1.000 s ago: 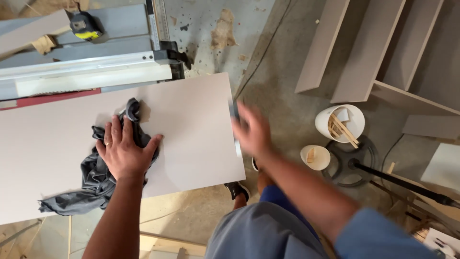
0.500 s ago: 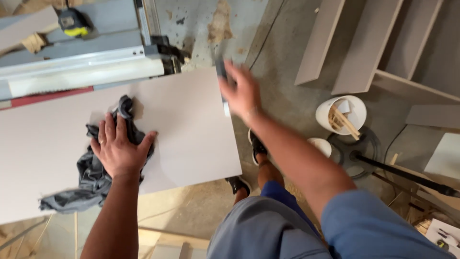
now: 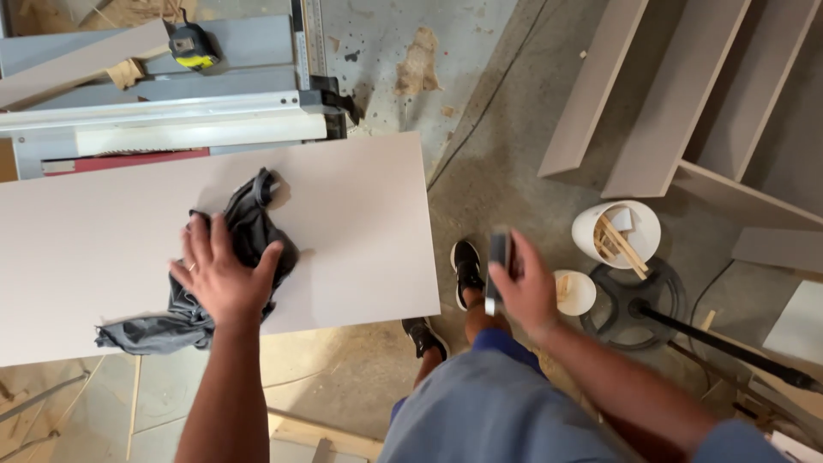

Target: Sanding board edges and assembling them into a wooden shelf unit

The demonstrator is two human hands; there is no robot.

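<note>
Left hand (image 3: 221,279) spread flat on the crumpled dark grey rag (image 3: 225,257) atop the pale board (image 3: 360,223); right hand (image 3: 525,287) off the board's edge, gripping what looks like a small dark block (image 3: 497,257).

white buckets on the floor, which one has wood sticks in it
The larger white bucket, farther from the right hand, holds wood strips; the smaller bucket beside the hand doesn't.

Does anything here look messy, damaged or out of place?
Mostly workshop mess. A crumpled dark rag lies bunched on the pale board under the left hand. The concrete floor is dusty, with a torn scrap lying loose. Wood offcuts poke crookedly from the white bucket.
</note>
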